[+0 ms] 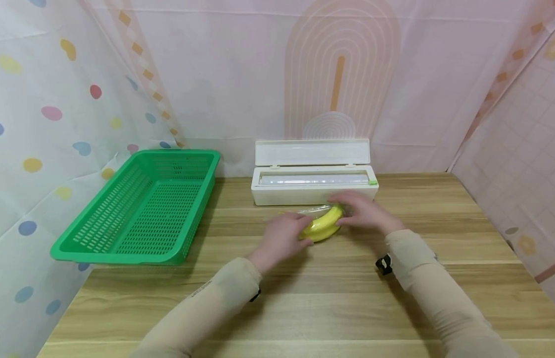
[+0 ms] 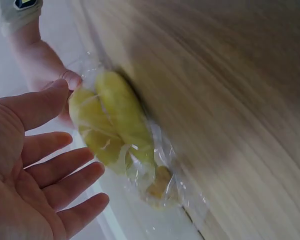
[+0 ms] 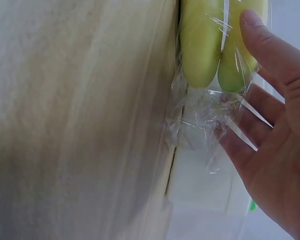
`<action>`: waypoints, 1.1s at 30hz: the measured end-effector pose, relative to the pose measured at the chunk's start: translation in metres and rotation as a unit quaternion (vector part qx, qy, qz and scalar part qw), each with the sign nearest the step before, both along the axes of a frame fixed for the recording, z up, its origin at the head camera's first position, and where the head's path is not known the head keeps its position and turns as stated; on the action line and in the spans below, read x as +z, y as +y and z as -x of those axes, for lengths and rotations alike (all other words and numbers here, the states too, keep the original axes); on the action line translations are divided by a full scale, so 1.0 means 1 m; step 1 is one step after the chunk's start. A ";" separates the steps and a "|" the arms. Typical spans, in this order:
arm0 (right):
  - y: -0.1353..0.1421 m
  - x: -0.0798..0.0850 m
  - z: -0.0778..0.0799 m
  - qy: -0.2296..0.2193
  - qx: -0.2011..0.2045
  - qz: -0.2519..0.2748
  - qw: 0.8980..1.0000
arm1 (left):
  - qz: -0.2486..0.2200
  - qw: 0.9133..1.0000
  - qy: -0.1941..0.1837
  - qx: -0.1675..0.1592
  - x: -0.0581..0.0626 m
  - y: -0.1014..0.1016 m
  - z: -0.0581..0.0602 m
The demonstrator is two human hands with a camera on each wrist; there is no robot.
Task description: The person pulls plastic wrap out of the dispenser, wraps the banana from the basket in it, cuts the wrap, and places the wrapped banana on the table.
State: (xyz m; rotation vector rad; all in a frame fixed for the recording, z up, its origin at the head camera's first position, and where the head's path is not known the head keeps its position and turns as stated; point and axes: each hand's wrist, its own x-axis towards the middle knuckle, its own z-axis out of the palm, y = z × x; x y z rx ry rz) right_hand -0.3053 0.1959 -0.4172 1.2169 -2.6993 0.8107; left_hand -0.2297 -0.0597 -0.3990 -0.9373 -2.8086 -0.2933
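Two yellow bananas (image 1: pixel 323 226), loosely covered in clear plastic film, lie side by side on the wooden table. My left hand (image 1: pixel 283 233) is at their left end; in the left wrist view its fingers are spread and relaxed beside the fruit. Around the right end, my right hand (image 1: pixel 360 211) has its thumb over one banana and its fingers behind the crumpled film (image 3: pixel 205 112). Greenish tips show there under the film. Loose film (image 2: pixel 165 155) also trails past the brownish stem end in the left wrist view.
Behind the bananas stands a white cling film dispenser (image 1: pixel 313 195), its lid (image 1: pixel 312 152) raised and a film roll (image 1: pixel 313 179) inside. A green slider sits at its right end. At left is a green perforated basket (image 1: pixel 181 256). Patterned cloth (image 1: pixel 224 69) hangs behind the table.
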 end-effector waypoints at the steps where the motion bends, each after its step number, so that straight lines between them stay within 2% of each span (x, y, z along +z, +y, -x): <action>1: -0.001 0.000 0.000 -0.001 0.001 -0.002 1.000 | 0.002 1.000 0.001 -0.002 -0.001 0.002 0.001; 9: -0.002 -0.003 0.001 -0.012 -0.003 -0.019 1.000 | 0.015 1.000 0.006 -0.009 -0.009 0.011 0.005; 17: -0.005 -0.002 -0.004 -0.035 -0.023 -0.030 0.999 | 0.069 0.996 0.048 0.000 -0.012 0.015 0.005; 22: -0.004 -0.003 -0.007 -0.023 -0.017 -0.028 0.999 | 0.089 0.994 0.054 0.004 -0.014 0.016 0.007; 29: -0.002 0.001 -0.010 -0.020 -0.014 -0.023 0.999 | 0.082 0.996 0.042 0.014 -0.013 0.014 0.006; 33: -0.002 0.008 -0.014 0.009 -0.023 -0.021 0.999 | 0.057 0.997 0.041 0.014 -0.017 0.012 0.007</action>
